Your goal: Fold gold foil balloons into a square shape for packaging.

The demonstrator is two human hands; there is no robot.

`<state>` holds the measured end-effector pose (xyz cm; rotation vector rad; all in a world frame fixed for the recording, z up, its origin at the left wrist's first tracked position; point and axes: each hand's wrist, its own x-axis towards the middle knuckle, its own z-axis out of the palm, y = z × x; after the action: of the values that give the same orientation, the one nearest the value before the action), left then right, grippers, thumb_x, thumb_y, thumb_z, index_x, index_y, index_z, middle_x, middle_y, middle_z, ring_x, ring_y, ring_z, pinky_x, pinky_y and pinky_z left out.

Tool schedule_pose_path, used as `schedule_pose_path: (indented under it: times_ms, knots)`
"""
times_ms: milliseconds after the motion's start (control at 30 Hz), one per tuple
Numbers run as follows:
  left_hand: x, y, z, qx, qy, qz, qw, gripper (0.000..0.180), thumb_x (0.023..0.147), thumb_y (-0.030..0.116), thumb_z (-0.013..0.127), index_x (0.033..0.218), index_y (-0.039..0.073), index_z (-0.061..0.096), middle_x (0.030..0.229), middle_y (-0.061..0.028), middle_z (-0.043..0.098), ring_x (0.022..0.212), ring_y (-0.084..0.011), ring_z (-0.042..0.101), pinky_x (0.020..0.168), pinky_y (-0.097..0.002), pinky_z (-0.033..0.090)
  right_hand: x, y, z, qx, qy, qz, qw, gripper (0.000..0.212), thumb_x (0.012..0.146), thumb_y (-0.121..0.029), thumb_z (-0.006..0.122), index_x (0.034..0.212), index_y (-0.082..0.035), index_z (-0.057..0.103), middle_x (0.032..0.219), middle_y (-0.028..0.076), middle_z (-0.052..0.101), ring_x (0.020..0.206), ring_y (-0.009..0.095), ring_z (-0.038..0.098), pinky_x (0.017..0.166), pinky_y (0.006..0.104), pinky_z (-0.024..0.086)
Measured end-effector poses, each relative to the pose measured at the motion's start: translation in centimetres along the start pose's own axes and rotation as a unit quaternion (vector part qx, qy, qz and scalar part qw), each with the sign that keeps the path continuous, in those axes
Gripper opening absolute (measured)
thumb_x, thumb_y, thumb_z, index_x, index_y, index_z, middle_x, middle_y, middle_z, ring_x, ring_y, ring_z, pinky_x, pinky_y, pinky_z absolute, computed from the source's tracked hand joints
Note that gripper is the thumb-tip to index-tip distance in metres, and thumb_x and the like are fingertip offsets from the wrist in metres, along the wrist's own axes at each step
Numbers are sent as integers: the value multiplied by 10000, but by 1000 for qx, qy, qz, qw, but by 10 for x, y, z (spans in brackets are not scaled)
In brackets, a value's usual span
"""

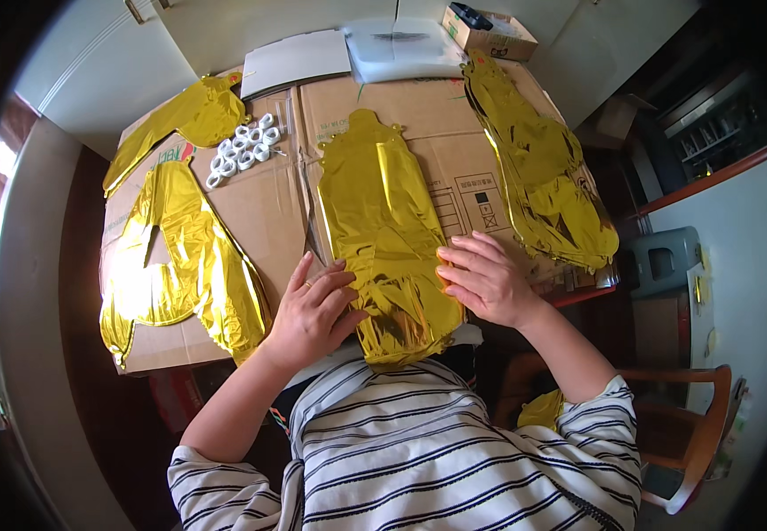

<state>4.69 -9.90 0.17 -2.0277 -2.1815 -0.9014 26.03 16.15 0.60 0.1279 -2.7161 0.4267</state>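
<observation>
A flat gold foil balloon (pixel 382 203) lies in front of me on the cardboard, its near end hanging over the edge toward my striped shirt. My left hand (pixel 311 311) rests at its left side, fingers spread and slightly bent, with the fingertips on the crinkled foil. On the opposite edge, my right hand (pixel 490 279) touches the foil with its fingers stretched and apart; its thumb is hard to make out. Neither hand visibly grips the balloon. The lower part of the foil is creased between my hands.
Gold foil balloons lie at the near left (pixel 184 257), far left (pixel 180 119) and right (pixel 538 168) of the cardboard sheet (pixel 277 217). Several small white rolls (pixel 244 149) sit together. Behind stand a white board (pixel 295 62), clear plastic bags (pixel 406 53) and a box (pixel 494 37). A wooden chair (pixel 706 416) is at right.
</observation>
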Motion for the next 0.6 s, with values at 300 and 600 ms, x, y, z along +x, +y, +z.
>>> schedule_pose_path:
  times_ms: [300, 600]
  knots:
    - [-12, 14, 1, 51, 14, 15, 999, 312, 810, 289, 836, 1000, 93, 686, 1181, -85, 709, 1256, -309, 626, 1204, -592, 249, -16, -8, 2, -38, 10, -28, 999, 355, 866, -251, 766, 1182, -95, 720, 1334, 78, 653, 1289, 290, 563, 1156, 503, 378]
    - [-25, 17, 10, 101, 38, 47, 993, 317, 842, 306, 804, 999, 72, 660, 1246, -118, 698, 1243, -302, 637, 1186, -599, 299, -24, -13, 10, -63, 43, -38, 996, 376, 884, -338, 756, 1177, -110, 704, 1328, 74, 655, 1281, 296, 571, 1161, 514, 378]
